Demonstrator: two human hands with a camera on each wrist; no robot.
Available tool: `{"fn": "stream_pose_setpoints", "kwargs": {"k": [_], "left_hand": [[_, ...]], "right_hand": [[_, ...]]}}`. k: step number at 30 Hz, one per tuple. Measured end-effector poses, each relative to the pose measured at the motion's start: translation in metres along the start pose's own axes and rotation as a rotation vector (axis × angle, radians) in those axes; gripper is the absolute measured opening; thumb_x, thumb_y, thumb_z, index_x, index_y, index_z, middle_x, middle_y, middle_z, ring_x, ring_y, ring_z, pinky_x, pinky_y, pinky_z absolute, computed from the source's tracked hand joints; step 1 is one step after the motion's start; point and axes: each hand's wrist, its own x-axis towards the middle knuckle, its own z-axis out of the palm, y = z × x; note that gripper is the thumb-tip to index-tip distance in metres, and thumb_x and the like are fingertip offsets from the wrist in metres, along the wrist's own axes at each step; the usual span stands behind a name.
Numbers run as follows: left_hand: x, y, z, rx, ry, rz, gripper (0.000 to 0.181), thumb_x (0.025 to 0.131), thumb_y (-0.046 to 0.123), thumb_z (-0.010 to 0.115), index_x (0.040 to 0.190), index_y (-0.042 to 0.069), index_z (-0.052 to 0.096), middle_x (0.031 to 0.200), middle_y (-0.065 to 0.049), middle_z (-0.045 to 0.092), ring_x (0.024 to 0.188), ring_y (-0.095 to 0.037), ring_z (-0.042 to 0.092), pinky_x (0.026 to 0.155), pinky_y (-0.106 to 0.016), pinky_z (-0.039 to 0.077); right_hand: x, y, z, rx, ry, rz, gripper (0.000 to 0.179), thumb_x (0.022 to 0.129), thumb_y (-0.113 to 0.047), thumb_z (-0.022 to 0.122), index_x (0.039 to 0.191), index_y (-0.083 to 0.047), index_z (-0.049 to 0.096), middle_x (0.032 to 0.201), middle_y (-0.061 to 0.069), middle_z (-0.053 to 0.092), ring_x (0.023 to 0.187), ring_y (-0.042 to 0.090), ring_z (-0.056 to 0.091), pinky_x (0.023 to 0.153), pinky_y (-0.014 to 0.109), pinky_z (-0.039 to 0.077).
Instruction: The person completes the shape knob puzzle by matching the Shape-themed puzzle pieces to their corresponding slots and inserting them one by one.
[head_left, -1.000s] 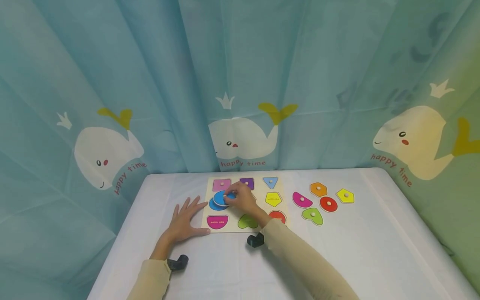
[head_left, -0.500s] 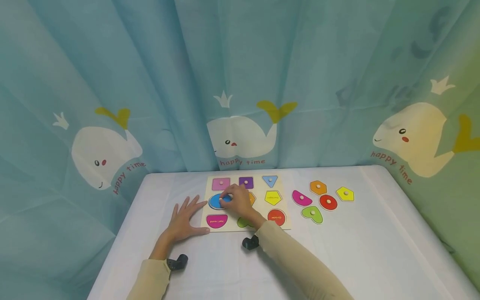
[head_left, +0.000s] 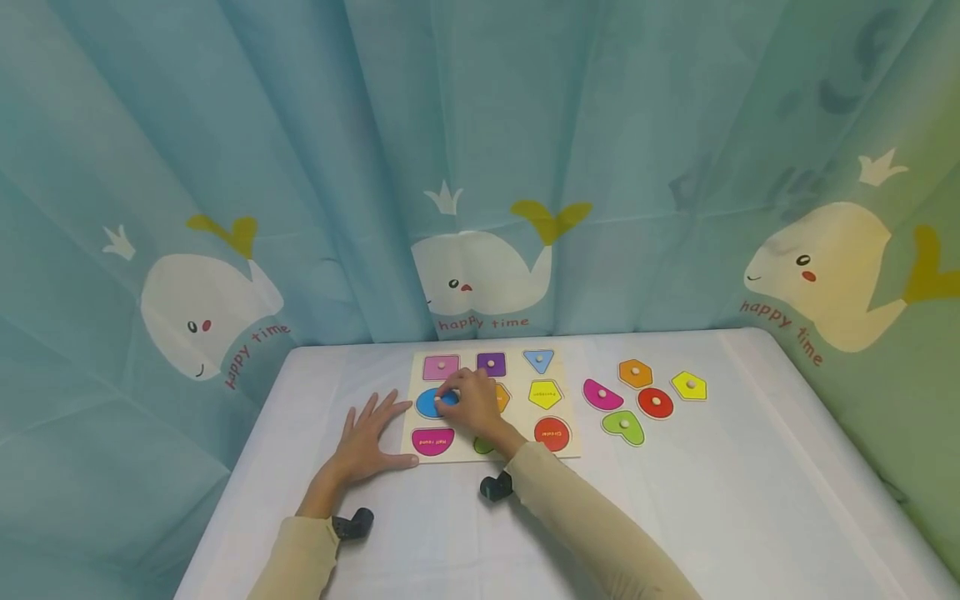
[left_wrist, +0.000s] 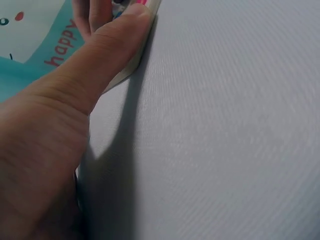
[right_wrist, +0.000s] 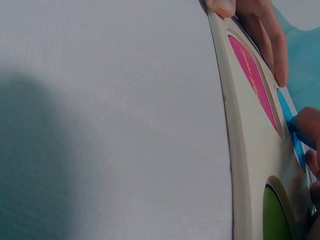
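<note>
A cream shape puzzle board (head_left: 517,372) lies on the table in the head view. My right hand (head_left: 476,406) reaches over it and pinches the small knob of a blue oval puzzle piece (head_left: 425,405). That piece lies in the oval recess at the board's left side. My left hand (head_left: 366,446) rests with spread, straight fingers beside the board's left edge. In the left wrist view its thumb (left_wrist: 107,50) touches the board's near corner. Blue of the oval (right_wrist: 285,107) also shows beneath the right fingertips in the right wrist view.
Pink rectangle (head_left: 431,367), purple square (head_left: 500,364) and light-blue triangle (head_left: 538,367) pieces fill the board's far row. Loose to its right lie a half round (head_left: 596,400), hexagon (head_left: 628,377), red circle (head_left: 651,410), pentagon (head_left: 682,387) and green heart (head_left: 633,432). A whale-print curtain (head_left: 480,167) hangs behind.
My right hand has moved slightly left and down with the blue oval piece, which went from tilted over its recess to flat in it. The left hand has stayed in place.
</note>
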Motion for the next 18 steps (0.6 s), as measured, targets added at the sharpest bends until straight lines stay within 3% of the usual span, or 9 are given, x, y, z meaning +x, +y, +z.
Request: {"fn": "stream_pose_setpoints", "kwargs": {"k": [18], "left_hand": [[0.0020,-0.0033,-0.0003,0.062,-0.006,0.000,0.101,0.074,0.061,0.083,0.157,0.019,0.043,0.168,-0.015,0.026,0.155,-0.045,0.010,0.118,-0.073,-0.001]], "right_hand": [[0.0001,0.0022,0.0013,-0.027,0.004,-0.009,0.012,0.091,-0.028,0.078,0.098,-0.018,0.081,0.123,0.006,0.066,0.115,0.025,0.050,0.099,0.049,0.041]]}}
